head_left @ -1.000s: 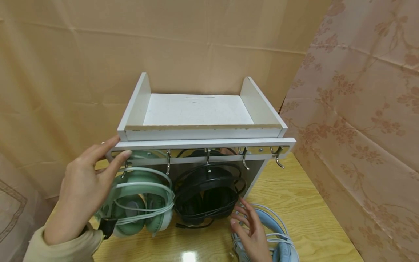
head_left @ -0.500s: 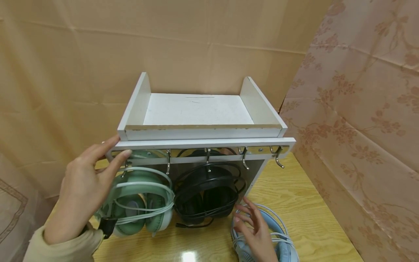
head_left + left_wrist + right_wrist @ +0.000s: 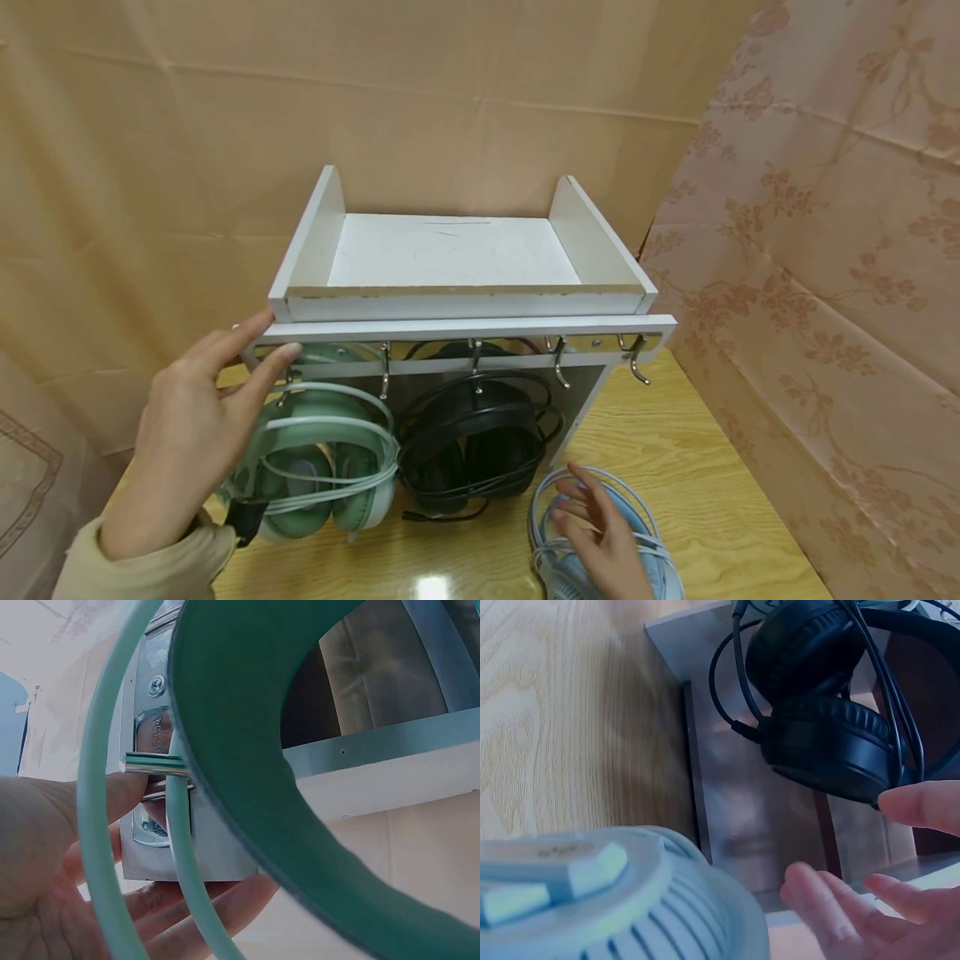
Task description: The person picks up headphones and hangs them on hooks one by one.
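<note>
Blue headphones lie on the table, unhung, right hand loose-fingered over them, gripping nothing. Green headphones and black headphones already hang, so I'd say one's left. Left hand pinches the white rack edge.

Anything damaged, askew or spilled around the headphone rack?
Wear only: the white rack's front lip has a chipped brown edge, and thin dark lines mark the shelf. Blue headphones lie on the table; green and black pairs hang. No spill visible.
</note>
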The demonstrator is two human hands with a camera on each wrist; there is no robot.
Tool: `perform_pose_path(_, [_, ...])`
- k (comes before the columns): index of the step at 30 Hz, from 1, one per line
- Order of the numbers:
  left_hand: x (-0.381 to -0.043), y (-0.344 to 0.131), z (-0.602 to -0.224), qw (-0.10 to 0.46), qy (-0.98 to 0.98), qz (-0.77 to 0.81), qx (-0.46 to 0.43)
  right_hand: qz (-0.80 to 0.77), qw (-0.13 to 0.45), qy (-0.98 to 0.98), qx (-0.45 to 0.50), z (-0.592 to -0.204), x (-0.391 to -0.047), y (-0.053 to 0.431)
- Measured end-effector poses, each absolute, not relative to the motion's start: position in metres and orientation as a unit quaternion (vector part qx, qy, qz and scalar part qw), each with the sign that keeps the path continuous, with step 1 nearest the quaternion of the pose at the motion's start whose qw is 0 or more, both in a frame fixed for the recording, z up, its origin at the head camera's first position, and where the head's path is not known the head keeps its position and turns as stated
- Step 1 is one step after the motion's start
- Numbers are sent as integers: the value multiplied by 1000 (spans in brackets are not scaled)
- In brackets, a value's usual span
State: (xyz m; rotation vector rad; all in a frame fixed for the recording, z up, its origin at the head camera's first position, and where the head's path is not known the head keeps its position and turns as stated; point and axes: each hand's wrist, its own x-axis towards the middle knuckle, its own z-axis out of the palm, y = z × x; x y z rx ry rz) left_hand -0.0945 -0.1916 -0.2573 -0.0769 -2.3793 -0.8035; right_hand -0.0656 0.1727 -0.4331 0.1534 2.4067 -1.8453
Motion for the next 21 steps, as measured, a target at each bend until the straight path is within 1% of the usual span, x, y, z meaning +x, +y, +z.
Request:
perform_pose_path(9, [-95, -191, -257, 310, -901, -302, -30, -516, 56, 851, 77, -435, -61, 181])
perform_pose_path(13, [-95, -191, -257, 314, -901, -298, -30, -488, 53, 869, 66, -435, -59, 187])
perform_pose_path(16, [-94, -191, -258, 306, -901, -305, -27, -470, 52, 879, 68, -435, -57, 191])
perform_pose_path(21, [-93, -190, -258, 292, -901, -321, -21, -444, 67, 890, 76, -436, -53, 198])
